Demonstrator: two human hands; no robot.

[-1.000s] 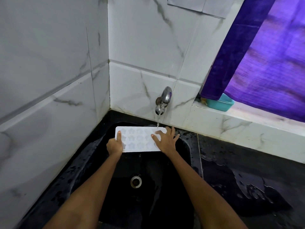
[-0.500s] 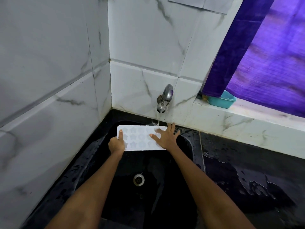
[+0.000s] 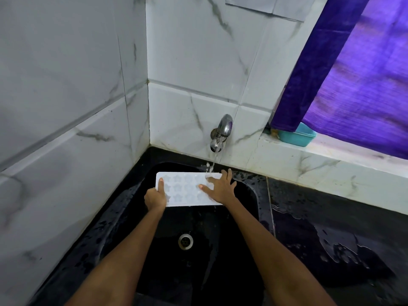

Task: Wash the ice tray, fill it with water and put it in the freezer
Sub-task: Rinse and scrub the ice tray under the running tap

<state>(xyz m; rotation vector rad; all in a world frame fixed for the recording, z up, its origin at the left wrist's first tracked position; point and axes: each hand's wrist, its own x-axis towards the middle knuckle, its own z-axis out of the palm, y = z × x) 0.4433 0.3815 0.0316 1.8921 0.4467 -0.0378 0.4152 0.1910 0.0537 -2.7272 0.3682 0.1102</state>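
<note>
A white ice tray [image 3: 184, 188] with star-shaped hollows is held flat over the black sink [image 3: 247, 195], under the wall tap [image 3: 221, 133]. A thin stream of water falls from the tap onto the tray's far right edge. My left hand [image 3: 155, 196] grips the tray's left end, thumb on top. My right hand [image 3: 220, 187] lies on the tray's right part with fingers spread and straight, pressing on the hollows.
The sink drain [image 3: 185, 241] lies below the tray. White marble tiles wall the left and back. A wet black counter [image 3: 331, 239] stretches right. A teal tub [image 3: 297, 135] sits on the ledge under a purple curtain [image 3: 353, 74].
My right hand's fingers have shifted slightly across the tray's right hollows. The tray stays under the running water and my left hand keeps its hold.
</note>
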